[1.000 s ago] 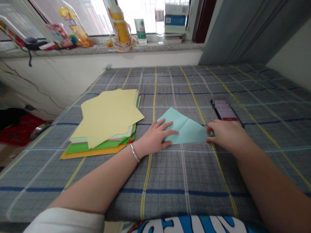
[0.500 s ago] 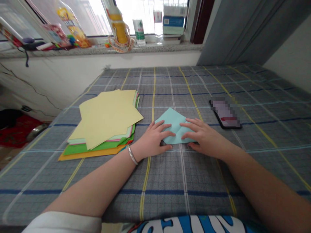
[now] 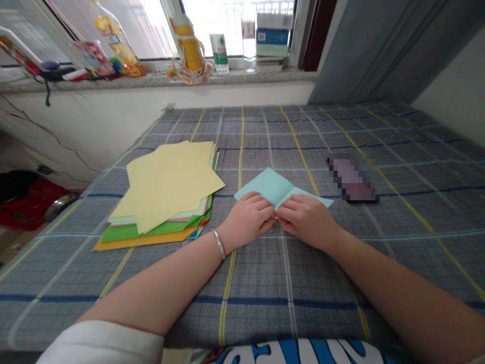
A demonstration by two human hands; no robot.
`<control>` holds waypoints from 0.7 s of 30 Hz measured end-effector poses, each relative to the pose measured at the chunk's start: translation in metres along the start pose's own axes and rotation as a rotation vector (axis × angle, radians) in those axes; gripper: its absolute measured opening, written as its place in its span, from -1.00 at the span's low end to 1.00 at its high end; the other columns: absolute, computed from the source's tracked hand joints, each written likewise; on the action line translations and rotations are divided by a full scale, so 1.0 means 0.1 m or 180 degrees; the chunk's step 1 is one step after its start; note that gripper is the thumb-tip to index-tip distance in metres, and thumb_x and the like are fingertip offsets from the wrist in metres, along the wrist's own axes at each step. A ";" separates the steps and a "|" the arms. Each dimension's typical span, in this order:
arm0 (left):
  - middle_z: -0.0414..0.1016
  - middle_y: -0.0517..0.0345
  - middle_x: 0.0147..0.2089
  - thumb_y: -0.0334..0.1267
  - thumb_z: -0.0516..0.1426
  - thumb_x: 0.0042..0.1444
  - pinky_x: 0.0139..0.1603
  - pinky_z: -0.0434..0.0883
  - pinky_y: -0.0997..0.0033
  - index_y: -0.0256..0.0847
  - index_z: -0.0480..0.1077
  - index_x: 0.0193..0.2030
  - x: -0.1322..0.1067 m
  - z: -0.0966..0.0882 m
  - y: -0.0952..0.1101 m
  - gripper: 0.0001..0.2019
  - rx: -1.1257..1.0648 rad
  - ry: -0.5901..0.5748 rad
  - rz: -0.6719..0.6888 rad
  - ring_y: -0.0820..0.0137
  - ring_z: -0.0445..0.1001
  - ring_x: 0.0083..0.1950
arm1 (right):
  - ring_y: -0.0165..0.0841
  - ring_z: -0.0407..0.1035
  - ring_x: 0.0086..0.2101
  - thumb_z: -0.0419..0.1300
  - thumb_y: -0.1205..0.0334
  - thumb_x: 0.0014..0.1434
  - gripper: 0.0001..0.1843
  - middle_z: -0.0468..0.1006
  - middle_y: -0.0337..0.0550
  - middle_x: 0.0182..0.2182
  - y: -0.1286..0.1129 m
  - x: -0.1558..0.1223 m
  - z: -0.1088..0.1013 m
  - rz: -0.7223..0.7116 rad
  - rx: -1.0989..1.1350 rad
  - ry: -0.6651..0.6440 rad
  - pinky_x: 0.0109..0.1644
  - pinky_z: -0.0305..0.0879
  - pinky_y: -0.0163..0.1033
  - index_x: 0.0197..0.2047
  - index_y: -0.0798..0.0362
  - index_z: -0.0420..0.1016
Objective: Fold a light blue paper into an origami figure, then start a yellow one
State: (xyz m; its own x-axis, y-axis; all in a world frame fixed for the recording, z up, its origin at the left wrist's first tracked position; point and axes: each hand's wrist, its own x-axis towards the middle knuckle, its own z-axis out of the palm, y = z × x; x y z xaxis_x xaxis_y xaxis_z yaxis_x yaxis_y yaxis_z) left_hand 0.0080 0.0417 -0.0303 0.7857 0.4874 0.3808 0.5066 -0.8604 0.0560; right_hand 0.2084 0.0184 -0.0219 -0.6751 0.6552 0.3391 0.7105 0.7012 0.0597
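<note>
A light blue sheet of paper (image 3: 271,184) with a crease down its middle lies in front of me, partly lifted along the fold. My left hand (image 3: 253,216), a silver bangle at its wrist, pinches the near edge of the paper. Right beside it, my right hand (image 3: 303,218) pinches the same edge, and the fingertips of both nearly meet at the crease. The hands cover the near part of the paper. To the left is a stack of coloured paper (image 3: 172,182), with pale yellow sheets on top and green and orange ones below.
A phone (image 3: 352,179) rests on the plaid cloth (image 3: 303,283) to the right. Along the windowsill (image 3: 147,81) stand a yellow bottle (image 3: 189,50), a clear bottle with a green label (image 3: 220,53) and stacked boxes (image 3: 272,40). A grey curtain (image 3: 364,50) hangs at the right.
Both hands lay spread flat on the folded paper; now they have come together at its near edge with fingers curled in. The paper has opened out to the right along the crease.
</note>
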 end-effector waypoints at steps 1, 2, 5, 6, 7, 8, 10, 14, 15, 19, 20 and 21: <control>0.44 0.17 -0.36 -0.20 0.01 0.27 0.05 0.28 0.26 -0.21 0.37 -0.38 0.00 0.00 0.01 -0.76 0.0075 0.0065 0.0011 0.39 0.38 -0.25 | -0.32 0.31 -0.31 0.08 0.29 0.21 -0.83 0.49 -0.20 -0.44 -0.01 0.00 0.00 0.0030 -0.0007 0.0037 -0.17 0.12 -0.20 -0.42 0.03 0.40; 0.43 0.17 -0.38 -0.21 -0.01 0.28 0.02 0.29 0.27 -0.21 0.36 -0.39 0.01 -0.01 0.01 -0.74 0.0140 0.0125 0.0014 0.39 0.37 -0.27 | -0.32 0.30 -0.31 0.08 0.30 0.20 -0.83 0.49 -0.20 -0.44 -0.01 0.00 0.00 0.0067 -0.0012 0.0068 -0.17 0.12 -0.20 -0.42 0.03 0.40; 0.44 0.17 -0.37 -0.22 -0.02 0.30 0.01 0.27 0.27 -0.20 0.36 -0.39 0.00 -0.04 0.01 -0.74 0.0212 0.0230 0.0046 0.39 0.36 -0.27 | -0.33 0.30 -0.33 0.08 0.33 0.18 -0.85 0.48 -0.20 -0.44 -0.01 -0.01 -0.02 0.0157 -0.0061 0.0115 -0.21 0.11 -0.21 -0.41 0.03 0.39; 0.45 0.18 -0.37 -0.22 -0.02 0.30 0.02 0.27 0.27 -0.20 0.37 -0.38 0.00 -0.04 0.00 -0.74 0.0198 0.0240 0.0061 0.39 0.36 -0.26 | -0.32 0.30 -0.33 0.08 0.33 0.18 -0.85 0.48 -0.20 -0.44 0.00 -0.01 -0.03 0.0177 -0.0087 0.0121 -0.22 0.10 -0.21 -0.42 0.03 0.39; 0.45 0.18 -0.36 -0.22 -0.02 0.30 0.03 0.26 0.27 -0.19 0.37 -0.37 0.00 -0.05 -0.01 -0.75 0.0176 0.0240 0.0075 0.40 0.37 -0.26 | -0.32 0.30 -0.34 0.08 0.33 0.17 -0.86 0.48 -0.20 -0.45 0.01 -0.01 -0.04 0.0196 -0.0111 0.0126 -0.22 0.10 -0.21 -0.42 0.03 0.39; 0.45 0.18 -0.36 -0.22 -0.02 0.30 0.04 0.26 0.27 -0.19 0.38 -0.36 -0.01 -0.05 -0.02 -0.75 0.0156 0.0243 0.0082 0.40 0.37 -0.25 | -0.32 0.30 -0.34 0.09 0.33 0.16 -0.86 0.48 -0.20 -0.46 0.03 -0.02 -0.05 0.0217 -0.0130 0.0135 -0.22 0.10 -0.21 -0.42 0.02 0.39; 0.46 0.18 -0.35 -0.22 -0.02 0.30 0.05 0.25 0.26 -0.19 0.38 -0.35 -0.01 -0.04 -0.06 -0.76 0.0135 0.0266 0.0067 0.39 0.38 -0.24 | -0.32 0.31 -0.34 0.09 0.33 0.15 -0.87 0.48 -0.21 -0.46 0.07 -0.03 -0.08 0.0256 -0.0148 0.0160 -0.23 0.10 -0.22 -0.43 0.02 0.39; 0.47 0.18 -0.32 -0.22 -0.02 0.30 0.06 0.25 0.25 -0.20 0.36 -0.34 -0.03 -0.03 -0.12 -0.77 0.0098 0.0338 -0.0016 0.40 0.39 -0.23 | -0.34 0.34 -0.35 0.10 0.33 0.14 -0.87 0.50 -0.22 -0.45 0.17 -0.08 -0.16 0.0258 -0.0148 0.0206 -0.25 0.12 -0.24 -0.42 0.02 0.41; 0.47 0.17 -0.32 -0.23 -0.01 0.30 0.05 0.25 0.26 -0.20 0.36 -0.34 -0.03 -0.03 -0.13 -0.77 0.0090 0.0349 -0.0039 0.40 0.38 -0.23 | -0.34 0.35 -0.35 0.10 0.33 0.14 -0.88 0.51 -0.23 -0.45 0.20 -0.09 -0.18 0.0280 -0.0156 0.0224 -0.26 0.13 -0.24 -0.41 0.02 0.42; 0.47 0.16 -0.31 -0.23 0.01 0.28 0.00 0.26 0.27 -0.20 0.36 -0.35 -0.05 -0.06 -0.17 -0.79 0.0090 0.0338 -0.0205 0.38 0.37 -0.23 | -0.33 0.40 -0.32 0.12 0.34 0.11 -0.90 0.55 -0.22 -0.40 0.31 -0.15 -0.26 0.0456 -0.0172 0.0370 -0.26 0.18 -0.25 -0.41 0.02 0.43; 0.47 0.16 -0.31 -0.22 0.02 0.28 -0.02 0.26 0.27 -0.20 0.36 -0.35 -0.05 -0.07 -0.17 -0.79 0.0086 0.0317 -0.0263 0.38 0.37 -0.22 | -0.33 0.41 -0.31 0.12 0.35 0.09 -0.90 0.56 -0.22 -0.39 0.33 -0.16 -0.27 0.0477 -0.0161 0.0394 -0.26 0.19 -0.25 -0.41 0.02 0.43; 0.47 0.16 -0.31 -0.22 0.02 0.27 -0.03 0.26 0.26 -0.20 0.37 -0.35 -0.06 -0.08 -0.18 -0.80 0.0079 0.0300 -0.0318 0.37 0.36 -0.22 | -0.33 0.42 -0.30 0.13 0.36 0.08 -0.90 0.56 -0.22 -0.38 0.36 -0.17 -0.28 0.0492 -0.0145 0.0411 -0.26 0.21 -0.25 -0.41 0.01 0.43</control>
State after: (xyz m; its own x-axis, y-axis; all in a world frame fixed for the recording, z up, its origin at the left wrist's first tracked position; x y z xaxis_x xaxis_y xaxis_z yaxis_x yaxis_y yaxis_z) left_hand -0.0083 0.0534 -0.0264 0.6947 0.5533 0.4596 0.5902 -0.8037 0.0756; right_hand 0.2512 0.0245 0.0006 -0.5282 0.7105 0.4650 0.8139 0.5797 0.0389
